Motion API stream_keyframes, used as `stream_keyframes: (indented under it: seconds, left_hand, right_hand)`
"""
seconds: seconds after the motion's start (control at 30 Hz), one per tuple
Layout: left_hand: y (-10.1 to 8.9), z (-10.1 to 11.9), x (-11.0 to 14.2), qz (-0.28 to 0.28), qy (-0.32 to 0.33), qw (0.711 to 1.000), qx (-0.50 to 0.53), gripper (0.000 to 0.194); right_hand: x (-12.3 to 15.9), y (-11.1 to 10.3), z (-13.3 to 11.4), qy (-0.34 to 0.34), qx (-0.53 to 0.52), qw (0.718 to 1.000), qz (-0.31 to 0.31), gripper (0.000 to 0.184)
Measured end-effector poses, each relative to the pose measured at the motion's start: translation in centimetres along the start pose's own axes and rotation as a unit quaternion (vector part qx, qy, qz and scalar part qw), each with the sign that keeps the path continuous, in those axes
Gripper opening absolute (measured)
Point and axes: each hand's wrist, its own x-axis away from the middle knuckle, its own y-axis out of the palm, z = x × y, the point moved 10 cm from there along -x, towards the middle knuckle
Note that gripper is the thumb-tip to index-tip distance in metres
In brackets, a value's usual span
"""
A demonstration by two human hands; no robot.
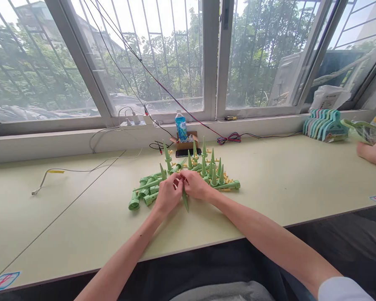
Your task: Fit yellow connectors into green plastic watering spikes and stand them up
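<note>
My left hand point(168, 194) and my right hand point(194, 184) meet over the table, fingers curled together around a green cone-shaped plastic spike point(185, 201) whose tip points toward me. To the left of my hands lies a heap of green spikes point(143, 191) on their sides. Behind and right of my hands several green spikes point(213, 171) stand upright, with small yellow parts point(226, 180) among them.
A pale table point(81, 209) runs below the windows. A blue-labelled bottle point(181, 126), a small cardboard box point(188, 144) and a dark phone point(188, 153) stand behind the spikes. Cables point(81, 169) lie at left. Another person's hand point(371, 151) and stacked teal parts point(324, 124) are at right.
</note>
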Motion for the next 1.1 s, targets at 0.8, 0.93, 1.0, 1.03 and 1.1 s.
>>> stream_keyframes:
  seconds: [0.8, 0.93, 1.0, 1.03, 1.1]
  left_hand:
    - [-0.1, 0.3, 0.0, 0.004, 0.008, 1.0, 0.004, 0.018]
    - [-0.7, 0.3, 0.1, 0.031, 0.004, 1.0, -0.001, 0.016]
    - [-1.2, 0.1, 0.0, 0.055, -0.004, 0.998, -0.019, 0.015]
    - [-1.5, 0.0, 0.0, 0.065, -0.009, 0.997, -0.03, 0.015]
    - [-1.6, -0.3, 0.0, 0.075, -0.017, 0.996, -0.051, 0.014]
  right_hand:
    - [0.0, -0.1, 0.0, -0.003, -0.009, 1.0, 0.005, 0.013]
    - [-0.1, 0.0, 0.3, 0.008, -0.02, 1.0, 0.007, 0.012]
    - [-0.1, -0.2, 0.5, 0.018, -0.021, 0.999, 0.016, 0.012]
    - [-0.1, -0.3, 0.6, 0.023, -0.019, 0.999, 0.024, 0.012]
    - [-0.1, -0.8, 0.7, 0.03, -0.011, 0.999, 0.043, 0.013]
